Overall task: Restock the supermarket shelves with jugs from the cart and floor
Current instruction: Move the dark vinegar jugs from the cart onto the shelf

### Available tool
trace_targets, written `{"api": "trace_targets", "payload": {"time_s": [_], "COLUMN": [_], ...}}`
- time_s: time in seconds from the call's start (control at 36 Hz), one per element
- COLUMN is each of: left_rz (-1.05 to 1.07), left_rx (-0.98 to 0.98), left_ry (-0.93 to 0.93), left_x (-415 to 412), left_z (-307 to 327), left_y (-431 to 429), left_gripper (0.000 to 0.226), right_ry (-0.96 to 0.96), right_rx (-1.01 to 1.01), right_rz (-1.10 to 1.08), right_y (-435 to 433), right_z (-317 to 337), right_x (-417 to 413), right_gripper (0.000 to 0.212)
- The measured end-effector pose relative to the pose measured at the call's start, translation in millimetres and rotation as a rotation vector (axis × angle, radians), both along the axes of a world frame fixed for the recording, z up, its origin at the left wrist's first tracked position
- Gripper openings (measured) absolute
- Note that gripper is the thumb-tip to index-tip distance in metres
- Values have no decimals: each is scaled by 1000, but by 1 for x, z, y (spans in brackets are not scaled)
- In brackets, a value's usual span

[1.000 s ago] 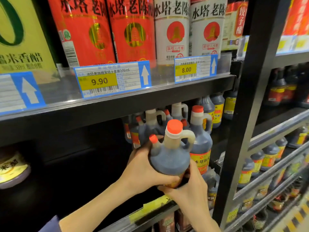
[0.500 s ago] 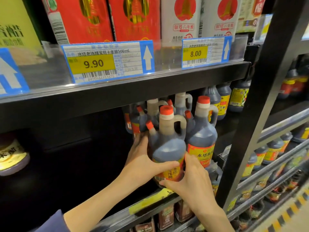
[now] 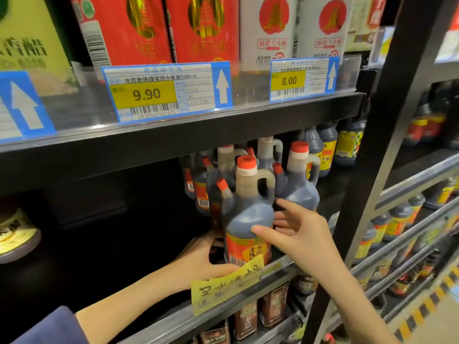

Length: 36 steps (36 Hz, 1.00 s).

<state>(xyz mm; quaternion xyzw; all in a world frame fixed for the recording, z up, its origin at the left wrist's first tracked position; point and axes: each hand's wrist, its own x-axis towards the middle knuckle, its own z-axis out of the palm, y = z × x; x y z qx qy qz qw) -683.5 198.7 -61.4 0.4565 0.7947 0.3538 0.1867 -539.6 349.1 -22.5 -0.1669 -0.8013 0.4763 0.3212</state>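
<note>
A dark vinegar jug (image 3: 248, 214) with a red cap, side handle and red-yellow label stands upright at the front of the middle shelf (image 3: 159, 321). My left hand (image 3: 201, 259) holds its base from the left, thumb across the front under the label. My right hand (image 3: 303, 234) is at its right side with fingers spread and nearly straight; the thumb tip touches the jug's front. Several matching jugs (image 3: 300, 184) stand close behind and to the right.
The upper shelf (image 3: 198, 130) hangs low over the jug caps, carrying tall red and white boxes and price tags. A black upright post (image 3: 372, 170) stands right of my hands. Left of the jugs the shelf is dark. A yellow handwritten tag (image 3: 223, 286) hangs on the shelf rail.
The jug went from held in the air to standing on the shelf in front of the others. My right hand has loosened and spread its fingers; my left hand slid down to the base.
</note>
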Motion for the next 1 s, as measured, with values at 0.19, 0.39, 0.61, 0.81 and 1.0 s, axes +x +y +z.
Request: {"api": "trace_targets", "payload": {"time_s": [0.19,0.39,0.61,0.81,1.0], "left_rz": [25,42,106,112,150], "left_rx": [16,-14,-73,-118,21], "left_ry": [74,113,218,145,51], "left_x": [-3,-4,0,-1,-4], "left_z": [-7,-9,-8,-6,32], "left_y": [8,11,13,14,10], "left_gripper": [40,47,58,65,67], "right_ry": [-109,-263,-290,-162,50], "right_rx": [302,455,417,294,284], "right_rz": [-72,-44,28,-55,-80], "right_y": [1,14,21,7,-4], "right_z": [21,28,36,27,-17], "right_x": [-3,-8,-8,0,7], "right_gripper": [86,78,85,78,76]}}
